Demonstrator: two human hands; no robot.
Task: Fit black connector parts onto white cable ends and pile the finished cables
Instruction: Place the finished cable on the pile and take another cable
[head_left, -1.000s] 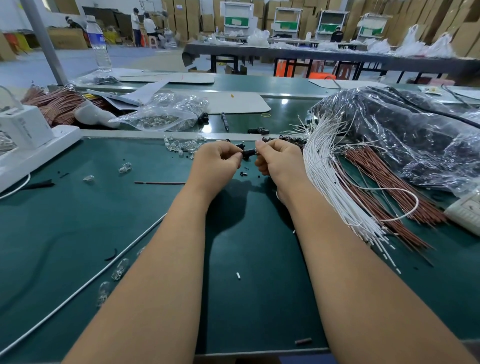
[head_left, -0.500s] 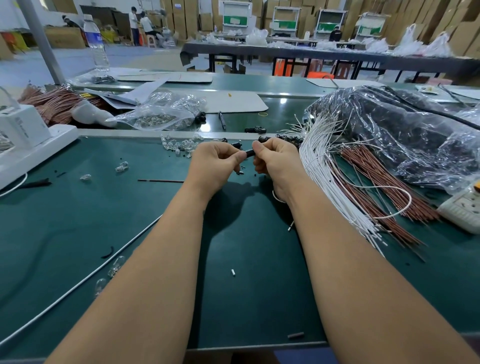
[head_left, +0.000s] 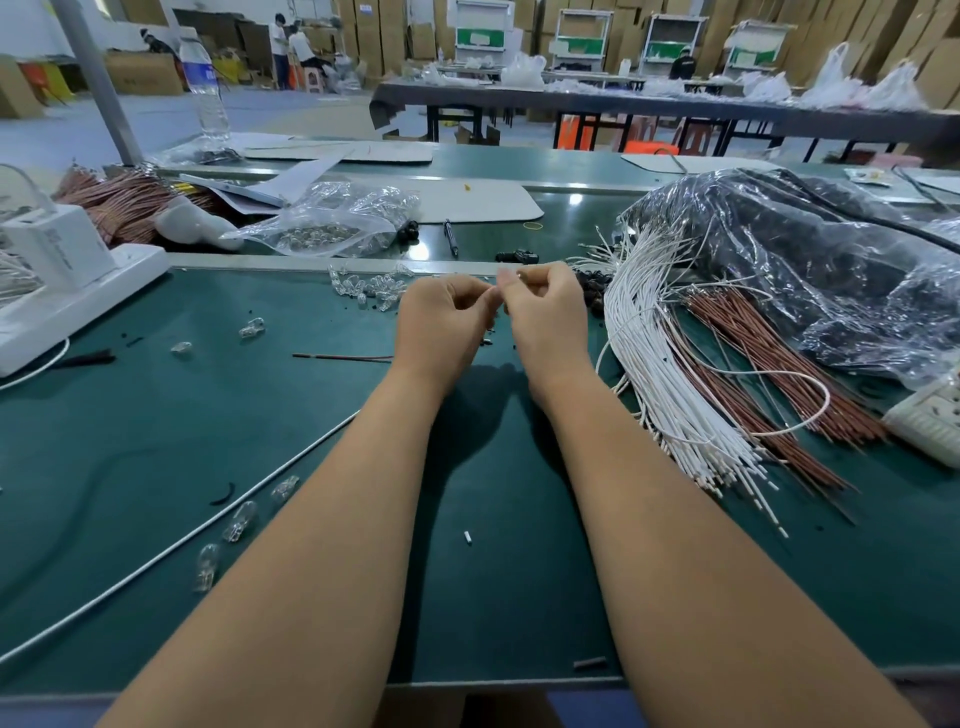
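My left hand (head_left: 441, 325) and my right hand (head_left: 545, 317) meet fingertip to fingertip above the green mat (head_left: 156, 467), both pinched on something small. The fingers hide the black connector. A thin white cable (head_left: 823, 400) loops out to the right from under my right wrist. A thick bundle of white cables (head_left: 660, 374) lies just right of my right hand. Loose black connector parts (head_left: 592, 288) sit behind my right hand, and one more black connector (head_left: 517, 256) lies on the far strip.
Brown cables (head_left: 769, 358) fan out beside the white bundle, under a clear bag of dark parts (head_left: 831, 270). Clear bulbs (head_left: 366, 286) lie behind my left hand. A white power strip (head_left: 78, 306) stands at left, a socket block (head_left: 930, 426) at right, and a long white cord (head_left: 182, 535) crosses near left.
My fingertips have closed together and risen slightly. The black connector that showed between my hands is now covered by the fingers.
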